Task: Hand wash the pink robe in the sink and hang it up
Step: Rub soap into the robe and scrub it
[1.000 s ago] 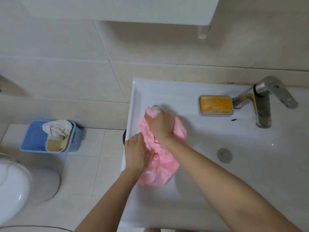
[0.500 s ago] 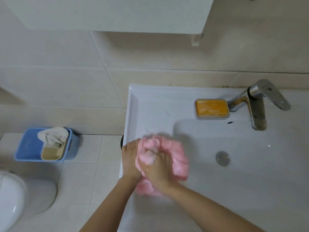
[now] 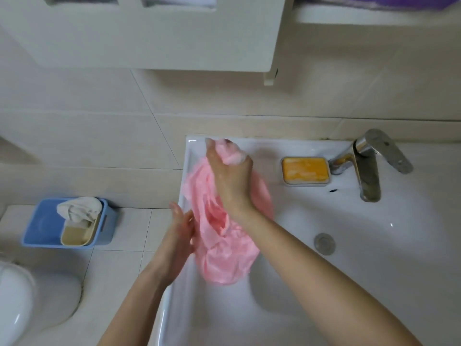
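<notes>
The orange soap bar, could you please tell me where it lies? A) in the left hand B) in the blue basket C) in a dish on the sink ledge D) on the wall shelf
C: the orange soap bar lies in its dish on the sink ledge, beside the tap.

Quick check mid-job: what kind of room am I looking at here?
Most likely a home bathroom: a white sink with a chrome faucet and a soap dish on its ledge, and a toilet at lower left.
</notes>
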Demonstrator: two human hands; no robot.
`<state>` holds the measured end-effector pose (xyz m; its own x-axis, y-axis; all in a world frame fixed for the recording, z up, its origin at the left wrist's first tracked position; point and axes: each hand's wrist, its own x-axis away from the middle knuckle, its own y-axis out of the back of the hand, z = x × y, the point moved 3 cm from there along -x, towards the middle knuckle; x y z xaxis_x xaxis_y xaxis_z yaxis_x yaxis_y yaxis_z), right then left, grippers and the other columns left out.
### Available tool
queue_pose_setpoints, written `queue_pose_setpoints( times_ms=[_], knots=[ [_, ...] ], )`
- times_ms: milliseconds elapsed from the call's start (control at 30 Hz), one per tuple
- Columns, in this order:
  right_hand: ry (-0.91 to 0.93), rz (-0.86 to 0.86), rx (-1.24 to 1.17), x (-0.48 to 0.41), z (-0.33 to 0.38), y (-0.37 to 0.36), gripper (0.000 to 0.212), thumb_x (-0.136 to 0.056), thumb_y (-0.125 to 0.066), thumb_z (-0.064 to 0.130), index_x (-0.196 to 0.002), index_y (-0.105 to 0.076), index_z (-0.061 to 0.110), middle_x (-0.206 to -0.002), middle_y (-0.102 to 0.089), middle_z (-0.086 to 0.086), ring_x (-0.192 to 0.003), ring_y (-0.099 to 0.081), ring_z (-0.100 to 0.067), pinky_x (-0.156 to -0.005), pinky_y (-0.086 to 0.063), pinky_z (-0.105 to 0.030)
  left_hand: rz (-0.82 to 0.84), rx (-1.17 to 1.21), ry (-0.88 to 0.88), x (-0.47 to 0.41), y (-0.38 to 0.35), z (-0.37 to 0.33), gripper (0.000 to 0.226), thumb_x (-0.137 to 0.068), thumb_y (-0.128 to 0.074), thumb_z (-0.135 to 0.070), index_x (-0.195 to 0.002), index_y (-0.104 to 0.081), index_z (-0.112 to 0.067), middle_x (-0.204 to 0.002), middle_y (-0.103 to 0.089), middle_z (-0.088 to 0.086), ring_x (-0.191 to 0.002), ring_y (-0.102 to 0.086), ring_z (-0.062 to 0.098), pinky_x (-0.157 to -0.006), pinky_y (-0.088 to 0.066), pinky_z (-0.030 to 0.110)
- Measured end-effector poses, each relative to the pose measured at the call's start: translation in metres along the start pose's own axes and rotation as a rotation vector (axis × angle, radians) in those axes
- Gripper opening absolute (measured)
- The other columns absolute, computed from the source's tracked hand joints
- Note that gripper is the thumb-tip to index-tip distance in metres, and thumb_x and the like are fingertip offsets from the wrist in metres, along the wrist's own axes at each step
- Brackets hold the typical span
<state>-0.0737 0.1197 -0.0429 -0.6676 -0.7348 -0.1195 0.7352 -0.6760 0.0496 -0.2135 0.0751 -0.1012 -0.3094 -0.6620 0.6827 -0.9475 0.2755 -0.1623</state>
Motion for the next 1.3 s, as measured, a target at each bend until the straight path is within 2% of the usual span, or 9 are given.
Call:
queue_pose_setpoints(
  times_ms=[167,233,433,533,633,767,967,1067,1300],
  knots=[
    [0.747,0.244,0.185,0.05,0.024,-0.006,0.012,-0.079,-0.064,0.027,-0.084,-0.063,0.015,-0.068,-0.063,-0.008,-0.069,-0.054,-0.016,-0.07,-0.042,-0.03,0.367,0.693,-0.072,0.0,-0.002,-0.045,0.073,-0.093,-0.036,-0.06,-0.142,-0.035,-0.006,-0.127,-0.057,0.019,-0.11,-0.062,0.023,-0.095,-0.047,0.039],
    [0.832,0.414,0.498,0.068,-0.024,-0.001,0.014,-0.079,-0.06,0.026,-0.087,-0.067,0.016,-0.073,-0.064,-0.009,-0.076,-0.059,-0.027,-0.075,-0.038,-0.036,0.048,0.326,-0.067,-0.006,0.012,-0.046,0.07,-0.088,-0.05,-0.055,-0.142,-0.036,-0.013,-0.121,-0.058,0.007,-0.086,-0.069,0.01,-0.081,-0.049,0.03],
    [0.344,1.168,0.927,0.115,-0.096,0.027,0.056,-0.075,-0.06,0.043,-0.119,-0.06,0.009,-0.135,-0.051,-0.016,-0.13,-0.039,-0.032,-0.114,-0.022,-0.042,-0.236,-0.865,-0.491,-0.024,-0.017,-0.004,0.12,-0.047,-0.04,-0.091,-0.149,-0.018,-0.03,-0.157,-0.007,0.006,-0.144,-0.01,0.022,-0.114,-0.013,0.05],
    [0.303,0.792,0.502,0.111,-0.069,0.062,0.022,-0.08,-0.056,0.029,-0.072,-0.07,0.014,-0.079,-0.072,-0.003,-0.078,-0.066,-0.021,-0.073,-0.052,-0.033,-0.212,-0.991,-0.373,-0.036,-0.032,0.018,0.11,-0.046,-0.038,-0.088,-0.143,-0.022,-0.041,-0.157,0.01,-0.001,-0.145,0.001,0.024,-0.113,-0.001,0.06],
    [-0.117,-0.012,0.29,0.079,-0.083,0.114,0.011,-0.083,-0.056,0.025,-0.083,-0.065,0.029,-0.086,-0.07,0.005,-0.08,-0.065,-0.016,-0.071,-0.05,-0.027,-0.319,-1.256,-0.398,-0.036,-0.03,0.034,0.103,-0.054,-0.055,-0.077,-0.139,-0.028,-0.024,-0.151,-0.022,0.018,-0.137,-0.028,0.037,-0.107,-0.024,0.058],
    [-1.108,0.146,-0.126,0.06,-0.135,0.099,0.047,-0.075,-0.075,0.046,-0.112,-0.062,0.02,-0.107,-0.07,-0.004,-0.092,-0.067,-0.021,-0.075,-0.053,-0.033,-0.295,-1.324,-0.533,-0.021,-0.02,0.055,0.08,-0.036,-0.085,-0.037,-0.104,-0.048,-0.015,-0.092,-0.059,0.008,-0.07,-0.059,0.027,-0.051,-0.045,0.032],
    [-0.887,0.39,-0.294,0.045,-0.109,0.066,0.021,-0.08,-0.062,-0.005,-0.098,-0.067,0.003,-0.092,-0.07,-0.015,-0.082,-0.068,-0.024,-0.076,-0.054,-0.033,-0.332,-1.02,-0.645,0.005,0.002,0.089,0.032,-0.075,-0.059,-0.009,-0.105,-0.054,-0.019,-0.088,-0.052,-0.014,-0.08,-0.057,-0.009,-0.074,-0.042,0.006],
    [-0.706,0.43,-0.513,0.032,-0.081,0.053,0.025,-0.065,-0.053,0.004,-0.082,-0.07,0.008,-0.083,-0.061,-0.014,-0.078,-0.056,-0.023,-0.07,-0.045,-0.03,-0.402,-1.013,-0.614,0.004,0.011,0.099,0.02,-0.072,-0.055,-0.026,-0.09,-0.063,-0.025,-0.079,-0.06,0.002,-0.079,-0.064,0.021,-0.075,-0.05,0.039],
    [-0.576,0.176,-0.083,-0.021,-0.09,0.051,0.04,-0.058,-0.058,0.014,-0.097,-0.059,0.02,-0.084,-0.058,0.0,-0.063,-0.055,-0.004,-0.052,-0.04,-0.016,-0.537,-1.089,-0.699,0.005,0.009,0.074,0.059,-0.06,-0.066,-0.022,-0.115,-0.044,-0.02,-0.104,-0.06,0.007,-0.09,-0.06,0.035,-0.077,-0.043,0.04]
  ],
)
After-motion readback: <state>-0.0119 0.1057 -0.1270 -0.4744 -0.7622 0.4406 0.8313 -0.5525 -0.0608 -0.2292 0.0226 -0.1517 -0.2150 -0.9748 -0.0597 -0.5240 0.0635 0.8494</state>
